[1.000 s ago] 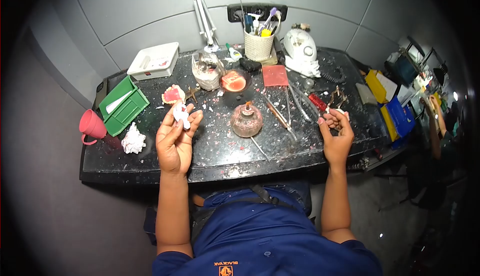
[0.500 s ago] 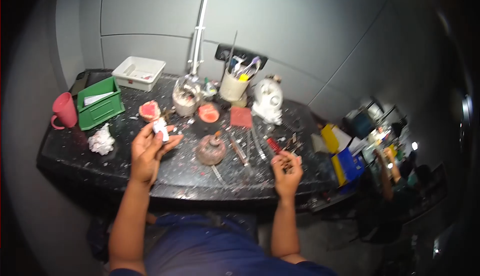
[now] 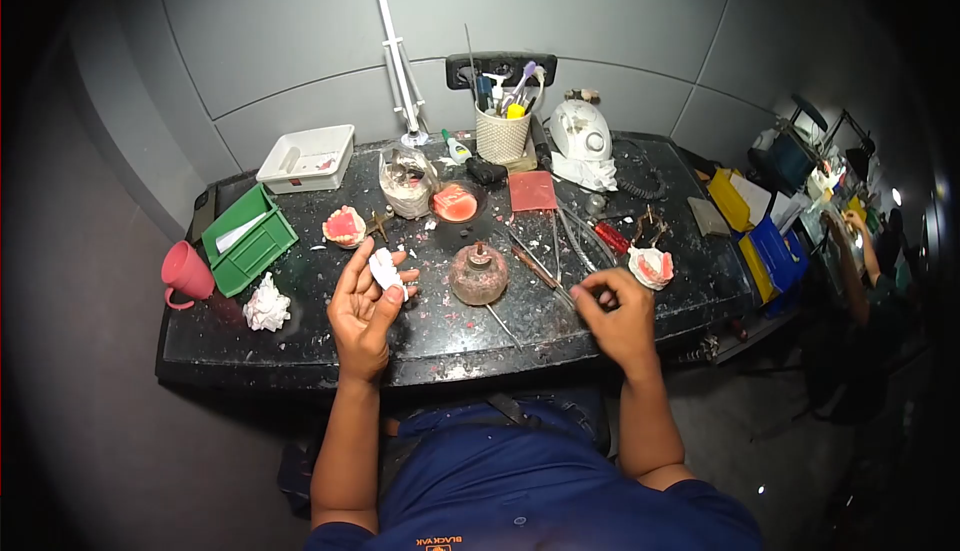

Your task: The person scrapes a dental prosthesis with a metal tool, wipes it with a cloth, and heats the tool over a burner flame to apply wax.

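Observation:
My left hand [image 3: 365,313] is raised over the left part of the bench, its fingers and thumb around a small, uneven white piece [image 3: 385,269]. My right hand [image 3: 622,319] is low over the bench, thumb and index finger curled together at the near end of a slim wax knife [image 3: 535,258]; I cannot tell what is in the pinch. Just beyond that hand sits a dental model [image 3: 652,267] with pink wax and teeth, beside a red-handled tool [image 3: 611,238]. A glass spirit burner [image 3: 479,273] stands between my hands. A second dental model [image 3: 345,226] lies behind my left hand.
Crumpled tissue [image 3: 267,303], a pink mug [image 3: 187,273] and a green bin [image 3: 245,246] stand at left. Behind are a white tray [image 3: 308,159], a glass jar [image 3: 407,183], a tool holder [image 3: 503,138], a pink wax sheet [image 3: 532,191] and a white machine [image 3: 581,131]. Another person works far right.
The view has swung, shifting the bench right in the picture. My right hand has gone from an upturned pinch near the red-handled tool to palm down by the wax knife. My left hand keeps the white piece.

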The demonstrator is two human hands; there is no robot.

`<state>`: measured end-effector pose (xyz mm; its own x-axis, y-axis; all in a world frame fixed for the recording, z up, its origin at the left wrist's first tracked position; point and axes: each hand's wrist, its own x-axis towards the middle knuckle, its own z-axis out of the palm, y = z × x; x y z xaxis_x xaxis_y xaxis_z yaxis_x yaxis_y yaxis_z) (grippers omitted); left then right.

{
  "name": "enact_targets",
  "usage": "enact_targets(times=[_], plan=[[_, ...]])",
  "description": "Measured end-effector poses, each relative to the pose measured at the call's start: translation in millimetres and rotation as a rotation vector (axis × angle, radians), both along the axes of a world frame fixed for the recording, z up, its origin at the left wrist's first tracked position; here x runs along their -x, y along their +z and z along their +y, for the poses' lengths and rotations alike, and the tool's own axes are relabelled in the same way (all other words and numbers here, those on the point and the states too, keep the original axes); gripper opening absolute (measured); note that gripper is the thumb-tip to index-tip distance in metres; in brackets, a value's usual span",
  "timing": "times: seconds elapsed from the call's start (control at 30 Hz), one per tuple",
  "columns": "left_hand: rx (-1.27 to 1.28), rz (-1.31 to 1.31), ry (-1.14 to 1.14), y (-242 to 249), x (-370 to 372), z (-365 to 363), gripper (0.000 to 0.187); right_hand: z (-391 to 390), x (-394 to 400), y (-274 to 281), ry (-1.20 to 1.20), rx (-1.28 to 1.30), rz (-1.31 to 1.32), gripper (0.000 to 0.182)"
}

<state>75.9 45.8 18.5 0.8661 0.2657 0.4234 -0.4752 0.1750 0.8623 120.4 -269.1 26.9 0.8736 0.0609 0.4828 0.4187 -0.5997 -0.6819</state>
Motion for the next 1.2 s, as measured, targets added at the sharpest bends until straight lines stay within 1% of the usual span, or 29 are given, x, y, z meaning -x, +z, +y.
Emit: enact_targets(times=[0.03, 0.07, 0.1, 0.2, 0.27, 0.3, 0.33, 0.37, 0.43, 0.5, 0.57, 0.6, 0.63, 0.77, 0.83, 0.87, 0.9, 0.97, 1.0, 1.03, 1.1, 1.13, 1.2], plan=[[0.028, 0.000, -0.009, 0, 1, -1, 0.065, -4, -4, 3, -0.068, -0.019, 0.019, 0.016], [-0.012, -0.004, 0.051, 2, 1, -5, 0.065, -11, -10, 6, -0.128, 0.044, -0.030, 0.016], [-0.015, 0.002, 0.045, 3, 3, -8, 0.065, -16, -17, 6, -0.170, -0.005, 0.002, 0.017], [-0.103, 0.031, 0.023, 7, 13, -18, 0.064, -22, -25, 9, -0.184, 0.030, 0.024, 0.019], [-0.135, 0.047, -0.009, 10, 20, -27, 0.068, -19, -30, 9, -0.115, 0.023, 0.120, 0.021], [-0.148, 0.043, -0.025, 11, 23, -30, 0.070, -19, -35, 11, -0.120, 0.024, 0.119, 0.021], [-0.115, 0.051, -0.081, 12, 26, -32, 0.071, -19, -41, 15, -0.130, 0.076, 0.119, 0.021], [-0.115, 0.051, -0.078, 12, 29, -35, 0.071, -17, -48, 18, -0.138, 0.127, 0.120, 0.020], [-0.209, 0.001, -0.091, 14, 34, -40, 0.073, -17, -68, 29, -0.091, 0.206, 0.068, 0.017], [-0.306, -0.036, -0.079, 18, 38, -44, 0.076, -22, -102, 17, -0.048, 0.386, -0.106, 0.022], [-0.382, -0.119, -0.072, 18, 43, -45, 0.078, -19, -120, 23, -0.041, 0.601, 0.093, 0.032], [-0.425, -0.143, -0.074, 20, 46, -43, 0.079, -11, -121, 34, -0.053, 0.667, 0.215, 0.039], [-0.472, -0.188, -0.058, 22, 48, -42, 0.080, -10, -124, 35, -0.067, 0.730, 0.225, 0.040], [-0.518, -0.261, -0.030, 34, 62, -43, 0.083, -14, -135, 34, -0.059, 0.818, 0.224, 0.039], [-0.536, -0.277, -0.035, 40, 67, -43, 0.083, -16, -132, 37, -0.100, 0.851, 0.197, 0.034], [-0.539, -0.321, -0.048, 42, 68, -43, 0.084, -18, -133, 36, -0.103, 0.890, 0.158, 0.023], [-0.540, -0.369, -0.061, 43, 69, -43, 0.084, -22, -137, 34, -0.103, 0.884, 0.155, 0.023], [-0.541, -0.381, -0.070, 46, 74, -44, 0.084, -29, -148, 29, -0.074, 0.834, 0.201, 0.009], [-0.493, -0.363, -0.064, 49, 77, -47, 0.081, -32, -148, 30, -0.047, 0.780, 0.198, 0.013], [-0.446, -0.346, -0.057, 50, 78, -49, 0.078, -33, -148, 31, -0.043, 0.780, 0.197, 0.013], [-0.455, -0.354, -0.057, 49, 79, -49, 0.079, -32, -145, 35, -0.059, 0.717, 0.261, 0.018], [-0.441, -0.366, -0.071, 49, 80, -50, 0.079, -27, -142, 43, -0.065, 0.763, 0.349, 0.020], [-0.401, -0.380, -0.105, 50, 80, -51, 0.079, -26, -136, 48, -0.055, 0.812, 0.307, 0.018]])
